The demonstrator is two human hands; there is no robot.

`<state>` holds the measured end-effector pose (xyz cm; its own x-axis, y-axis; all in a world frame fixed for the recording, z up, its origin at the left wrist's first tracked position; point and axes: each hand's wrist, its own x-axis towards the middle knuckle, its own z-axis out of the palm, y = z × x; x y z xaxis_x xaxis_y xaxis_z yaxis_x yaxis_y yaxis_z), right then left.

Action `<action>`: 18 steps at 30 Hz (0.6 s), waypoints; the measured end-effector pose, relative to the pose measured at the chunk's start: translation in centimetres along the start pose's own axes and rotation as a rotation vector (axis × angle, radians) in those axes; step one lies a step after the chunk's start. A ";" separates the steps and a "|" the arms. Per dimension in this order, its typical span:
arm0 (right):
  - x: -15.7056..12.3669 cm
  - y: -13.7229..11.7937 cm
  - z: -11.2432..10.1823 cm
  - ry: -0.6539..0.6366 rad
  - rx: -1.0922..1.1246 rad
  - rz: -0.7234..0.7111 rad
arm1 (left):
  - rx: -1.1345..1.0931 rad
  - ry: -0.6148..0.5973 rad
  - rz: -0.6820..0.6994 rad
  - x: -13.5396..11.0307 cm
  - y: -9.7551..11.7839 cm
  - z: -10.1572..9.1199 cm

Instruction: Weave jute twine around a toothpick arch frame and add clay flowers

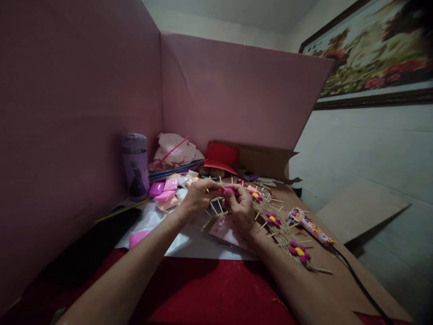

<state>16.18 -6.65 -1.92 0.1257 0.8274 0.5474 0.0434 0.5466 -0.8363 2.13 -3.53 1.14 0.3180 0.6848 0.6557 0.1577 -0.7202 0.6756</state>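
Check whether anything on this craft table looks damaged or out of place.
Only the brown cardboard at the back: its right edge is ragged and torn. Nothing looks spilled. The left hand and right hand pinch a pink clay piece over the woven stick mat.

- The scene is dim, tinted by the pink partition (pixel 237 90).
- The grey wall (pixel 372 149) on the right is the brightest area.
- Deep shadow fills the lower left corner.
- The framed picture (pixel 372 49) is smeared and bent by wide-angle distortion.
- The left hand (pixel 198 198), right hand (pixel 241 210) and magenta clay piece (pixel 228 191) look small and soft, without glare.
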 end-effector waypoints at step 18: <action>0.0 0.5 -0.1 -0.033 -0.036 -0.033 | 0.126 -0.046 0.021 -0.1 -0.1 0.2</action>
<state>16.31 -6.40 -2.33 0.0905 0.8134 0.5746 0.0832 0.5688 -0.8183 2.26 -3.57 0.95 0.3642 0.6657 0.6513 0.2657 -0.7445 0.6125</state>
